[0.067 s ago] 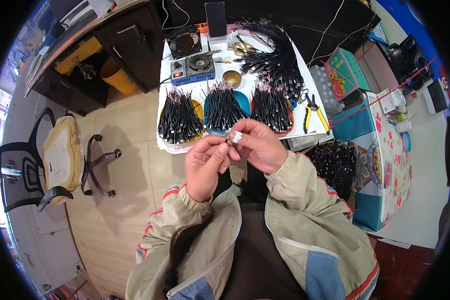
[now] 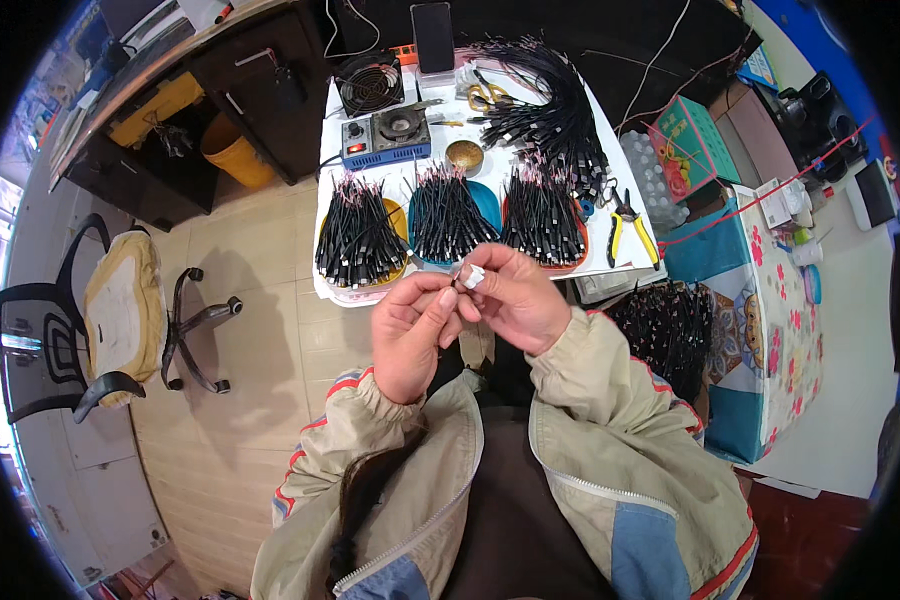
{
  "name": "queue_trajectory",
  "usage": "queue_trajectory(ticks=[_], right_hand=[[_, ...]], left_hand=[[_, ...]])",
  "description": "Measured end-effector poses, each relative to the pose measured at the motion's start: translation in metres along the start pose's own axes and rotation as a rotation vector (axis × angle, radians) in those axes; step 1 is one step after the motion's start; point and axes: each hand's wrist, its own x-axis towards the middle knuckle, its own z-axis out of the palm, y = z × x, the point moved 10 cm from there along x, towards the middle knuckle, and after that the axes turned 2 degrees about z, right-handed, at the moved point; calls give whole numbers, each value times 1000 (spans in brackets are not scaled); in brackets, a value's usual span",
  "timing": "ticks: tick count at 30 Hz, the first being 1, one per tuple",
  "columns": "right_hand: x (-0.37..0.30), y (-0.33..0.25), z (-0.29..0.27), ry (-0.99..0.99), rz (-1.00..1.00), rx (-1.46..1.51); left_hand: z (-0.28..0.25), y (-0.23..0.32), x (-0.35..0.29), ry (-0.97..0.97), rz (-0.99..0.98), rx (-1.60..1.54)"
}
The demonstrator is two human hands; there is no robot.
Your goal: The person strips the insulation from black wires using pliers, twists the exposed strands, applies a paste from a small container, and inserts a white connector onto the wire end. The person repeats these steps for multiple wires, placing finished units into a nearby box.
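My left hand (image 2: 407,335) and my right hand (image 2: 523,305) meet in front of the table's near edge, both closed with fingertips pinched together. What lies between the fingertips is too small and too hidden to name. A bit of white wrapping (image 2: 473,277) sits at the tip of my right thumb. Just beyond my hands, black cables with pink wire ends fill three trays: a left bundle (image 2: 355,235) in a yellow tray, a middle bundle (image 2: 448,215) in a blue tray and a right bundle (image 2: 543,215) in an orange-red tray.
On the white table stand a blue soldering pot (image 2: 385,138), a fan (image 2: 368,84), a round tin (image 2: 464,156), a phone (image 2: 432,38) and a large cable heap (image 2: 540,105). Yellow-black wire strippers (image 2: 630,230) lie at the right. More cables (image 2: 667,335) hang lower right; an office chair (image 2: 120,310) stands left.
My right hand has dropped very slightly toward me, its fingers still against the left hand's. Everything else stays as it was.
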Motion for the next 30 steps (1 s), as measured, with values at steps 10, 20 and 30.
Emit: queue_trajectory(ticks=[10, 20, 30], right_hand=[[11, 48, -1, 62, 267, 91], [157, 17, 11, -296, -529, -2276], [153, 17, 49, -580, -902, -2084]], left_hand=[[-23, 29, -22, 69, 289, 699], [-100, 42, -19, 375, 185, 301], [-125, 44, -22, 448, 197, 232]])
